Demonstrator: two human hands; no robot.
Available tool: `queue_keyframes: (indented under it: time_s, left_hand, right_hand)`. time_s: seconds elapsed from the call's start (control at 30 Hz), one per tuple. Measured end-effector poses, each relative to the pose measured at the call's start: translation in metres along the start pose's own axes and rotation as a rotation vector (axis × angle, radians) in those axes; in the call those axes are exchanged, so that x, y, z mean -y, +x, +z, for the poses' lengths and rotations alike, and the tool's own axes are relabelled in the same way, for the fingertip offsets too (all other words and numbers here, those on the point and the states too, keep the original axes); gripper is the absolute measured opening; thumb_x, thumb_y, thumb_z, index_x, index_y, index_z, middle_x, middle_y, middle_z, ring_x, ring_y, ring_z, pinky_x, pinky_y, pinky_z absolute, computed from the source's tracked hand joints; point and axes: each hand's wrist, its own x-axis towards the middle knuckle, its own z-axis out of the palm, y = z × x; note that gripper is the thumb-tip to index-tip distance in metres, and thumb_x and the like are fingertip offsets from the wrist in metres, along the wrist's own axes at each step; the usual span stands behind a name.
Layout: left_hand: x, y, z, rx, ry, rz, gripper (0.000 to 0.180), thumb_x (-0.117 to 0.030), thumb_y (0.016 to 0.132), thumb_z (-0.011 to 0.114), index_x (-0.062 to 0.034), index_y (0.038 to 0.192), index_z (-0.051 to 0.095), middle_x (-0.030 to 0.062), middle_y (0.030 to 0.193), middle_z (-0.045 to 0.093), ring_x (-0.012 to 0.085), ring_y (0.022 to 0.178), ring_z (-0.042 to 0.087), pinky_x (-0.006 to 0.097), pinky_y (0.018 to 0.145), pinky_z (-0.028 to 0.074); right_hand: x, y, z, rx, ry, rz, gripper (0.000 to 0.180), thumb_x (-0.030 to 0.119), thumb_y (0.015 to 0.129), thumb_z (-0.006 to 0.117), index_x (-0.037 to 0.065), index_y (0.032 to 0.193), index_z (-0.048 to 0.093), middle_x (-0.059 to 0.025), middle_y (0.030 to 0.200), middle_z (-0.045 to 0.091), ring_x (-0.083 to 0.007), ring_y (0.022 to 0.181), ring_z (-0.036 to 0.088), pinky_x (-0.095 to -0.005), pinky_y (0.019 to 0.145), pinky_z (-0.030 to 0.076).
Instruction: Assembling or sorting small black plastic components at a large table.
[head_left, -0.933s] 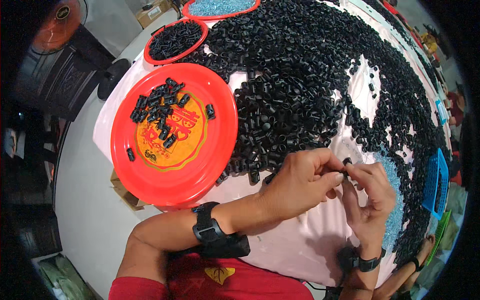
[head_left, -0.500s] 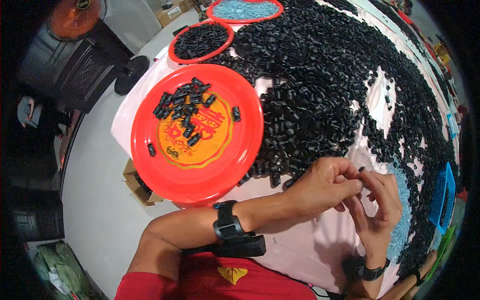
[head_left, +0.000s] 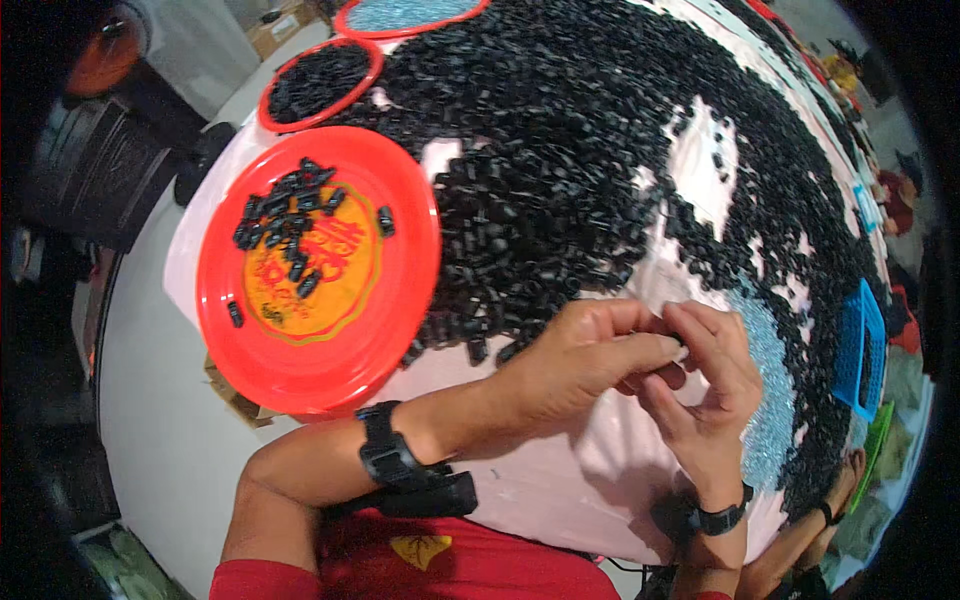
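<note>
My left hand (head_left: 585, 350) and right hand (head_left: 705, 390) meet fingertip to fingertip, pinching one small black plastic piece (head_left: 676, 338) above the pink table (head_left: 560, 480). Assembly appears underway; beyond lies the red round plate (head_left: 400, 330), likely its destination.

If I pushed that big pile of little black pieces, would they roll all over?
Probably they'd slide and scatter: the little black pieces lie loose on the table. They look small, hard and light, since the fingertips pinch one easily.
</note>
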Motion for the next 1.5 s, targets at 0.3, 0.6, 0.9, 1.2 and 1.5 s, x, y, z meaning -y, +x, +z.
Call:
queue_keyframes:
  time_s: [0.3,0.6,0.9,1.2,1.5]
  left_hand:
    - [-0.002,-0.002,0.011,0.014,0.001,-0.025,0.029,-0.021,0.105,0.058,-0.0018,0.125,0.064,0.0052,0.109,0.072,0.0099,0.100,0.067,0.026,0.091,0.052]
    - [-0.007,-0.006,0.002,0.059,0.161,-0.112,0.033,-0.030,0.107,0.055,-0.0020,0.116,0.070,0.0028,0.108,0.072,0.0080,0.097,0.065,0.026,0.087,0.051]
    - [-0.004,-0.005,0.006,0.025,0.082,-0.101,0.038,-0.033,0.108,0.053,-0.0015,0.121,0.069,0.0059,0.112,0.073,0.0119,0.102,0.068,0.028,0.090,0.053]
    - [-0.012,-0.006,0.008,-0.039,0.077,-0.059,0.038,-0.031,0.108,0.053,-0.0004,0.128,0.064,0.0088,0.118,0.072,0.0154,0.105,0.070,0.029,0.087,0.055]
    - [-0.006,-0.011,0.014,-0.032,0.145,0.024,0.038,-0.035,0.108,0.054,-0.0043,0.126,0.068,0.0059,0.115,0.074,0.0134,0.105,0.069,0.028,0.087,0.053]
  right_hand:
    - [-0.001,0.000,-0.009,0.015,-0.010,-0.048,0.049,0.005,0.070,0.085,0.001,0.118,0.073,-0.0157,0.112,0.071,-0.0291,0.094,0.066,-0.0365,0.081,0.054]
    - [-0.008,0.002,-0.008,-0.014,-0.029,-0.122,0.043,0.006,0.071,0.085,0.001,0.112,0.073,-0.0129,0.100,0.072,-0.0252,0.080,0.064,-0.0336,0.070,0.053]
    - [-0.010,0.004,-0.006,-0.033,-0.029,-0.112,0.039,0.005,0.073,0.085,0.001,0.111,0.073,-0.0109,0.096,0.073,-0.0210,0.076,0.064,-0.0311,0.066,0.052]
    - [-0.013,0.003,-0.013,-0.083,-0.039,-0.181,0.050,0.008,0.071,0.090,0.002,0.117,0.072,-0.0107,0.101,0.075,-0.0216,0.079,0.066,-0.0318,0.068,0.052]
    - [-0.005,0.001,-0.023,-0.178,-0.057,-0.256,0.047,0.010,0.070,0.090,0.003,0.113,0.074,-0.0111,0.099,0.076,-0.0243,0.081,0.068,-0.0328,0.071,0.053]
